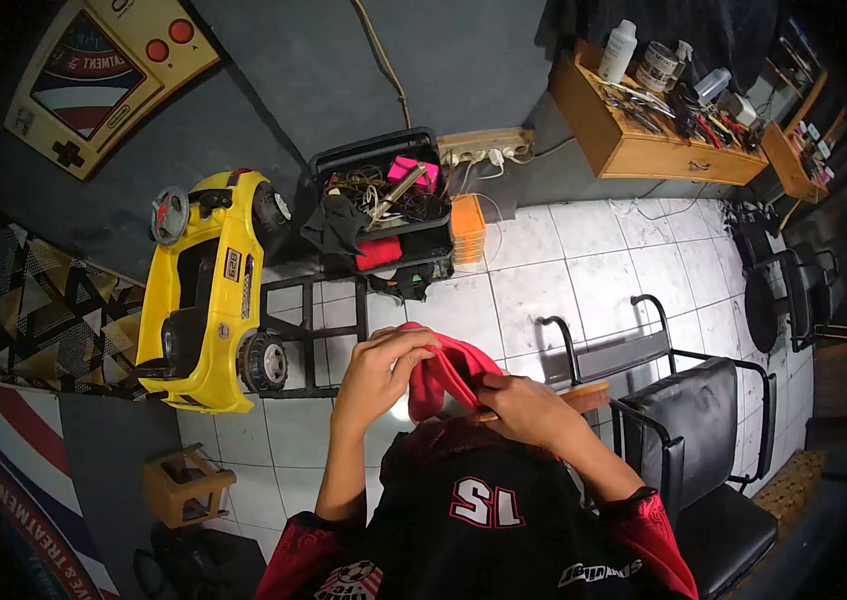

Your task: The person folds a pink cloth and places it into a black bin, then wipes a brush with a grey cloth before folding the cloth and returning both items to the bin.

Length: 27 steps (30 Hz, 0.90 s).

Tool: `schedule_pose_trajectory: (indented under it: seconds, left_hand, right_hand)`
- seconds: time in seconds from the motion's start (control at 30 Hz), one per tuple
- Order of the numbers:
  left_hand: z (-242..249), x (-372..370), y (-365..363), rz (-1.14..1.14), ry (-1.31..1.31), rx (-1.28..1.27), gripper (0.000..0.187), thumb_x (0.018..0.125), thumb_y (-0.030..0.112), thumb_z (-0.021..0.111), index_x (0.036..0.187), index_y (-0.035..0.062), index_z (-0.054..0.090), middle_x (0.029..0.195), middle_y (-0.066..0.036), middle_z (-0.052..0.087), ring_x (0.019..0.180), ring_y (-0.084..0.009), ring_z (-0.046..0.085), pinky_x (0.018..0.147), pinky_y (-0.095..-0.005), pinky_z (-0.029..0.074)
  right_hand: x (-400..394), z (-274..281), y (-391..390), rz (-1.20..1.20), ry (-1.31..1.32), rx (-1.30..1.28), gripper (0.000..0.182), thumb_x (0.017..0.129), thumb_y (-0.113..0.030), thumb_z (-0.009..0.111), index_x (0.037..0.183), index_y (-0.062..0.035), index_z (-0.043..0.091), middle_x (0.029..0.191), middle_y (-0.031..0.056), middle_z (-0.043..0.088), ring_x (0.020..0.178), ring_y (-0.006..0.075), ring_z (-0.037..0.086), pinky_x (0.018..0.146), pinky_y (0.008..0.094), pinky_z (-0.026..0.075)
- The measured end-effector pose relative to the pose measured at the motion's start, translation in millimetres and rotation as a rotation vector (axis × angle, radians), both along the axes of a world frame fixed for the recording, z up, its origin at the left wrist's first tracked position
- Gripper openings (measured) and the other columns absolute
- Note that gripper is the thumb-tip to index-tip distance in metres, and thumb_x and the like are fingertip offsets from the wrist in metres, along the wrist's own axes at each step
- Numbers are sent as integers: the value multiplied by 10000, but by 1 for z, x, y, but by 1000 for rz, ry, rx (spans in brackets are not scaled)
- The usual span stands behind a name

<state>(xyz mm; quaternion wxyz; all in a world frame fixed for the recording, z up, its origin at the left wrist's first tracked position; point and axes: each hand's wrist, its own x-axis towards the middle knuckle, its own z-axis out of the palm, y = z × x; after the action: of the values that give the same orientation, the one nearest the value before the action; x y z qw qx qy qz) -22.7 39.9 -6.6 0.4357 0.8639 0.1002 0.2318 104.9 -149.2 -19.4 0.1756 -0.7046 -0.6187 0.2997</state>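
A folded red cloth point(428, 390) is held up in front of my chest, between my two hands. My left hand point(382, 368) is closed on its upper left edge, with the thumb and fingers pinching the fabric. My right hand point(524, 408) grips the cloth's right side. The same hand also has a flat wooden piece point(587, 397) in it, which sticks out to the right past the wrist. Most of that piece is hidden by the hand, so its kind cannot be told.
A yellow toy car point(212, 300) stands on a black frame point(316, 335) at left. Beyond my hands is a black tiered cart point(374, 150) with cables, beside stacked orange baskets point(468, 230). Black chairs point(696, 415) stand right. A wooden drawer shelf point(634, 150) holds bottles and tools.
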Motion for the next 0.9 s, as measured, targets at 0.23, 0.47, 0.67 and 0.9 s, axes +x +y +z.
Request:
schedule_pose_trajectory:
  seconds: [0.23,0.47,0.67,0.9]
  left_hand:
    - [-5,7,-8,-75,84,-113,129,817,-25,574,933,-11,629,852,-132,669,724,-208,637,678,-287,482]
    - [-20,5,8,-60,129,-121,147,830,-35,530,946,-13,618,834,-152,661,757,-246,655,696,-319,493]
    - [-27,4,13,30,72,-52,150,821,-69,514,927,-16,606,814,-148,650,741,-209,654,676,-277,490]
    - [-31,10,8,257,-100,17,96,831,-20,548,904,23,592,813,-131,612,741,-282,581,674,-346,463]
  right_hand:
    - [-1,7,-5,269,42,30,242,754,-85,605,985,-22,575,979,127,600,832,352,639,703,452,530]
    - [-7,6,-20,141,-262,-25,241,767,-176,639,972,-62,582,926,100,541,828,304,649,636,409,549]
    - [2,11,-27,159,-320,305,198,761,-169,648,922,-56,626,1044,86,570,835,260,643,628,370,548]
    - [35,43,-28,-287,-307,330,177,728,-156,687,878,-68,661,1018,85,583,837,261,620,647,359,522]
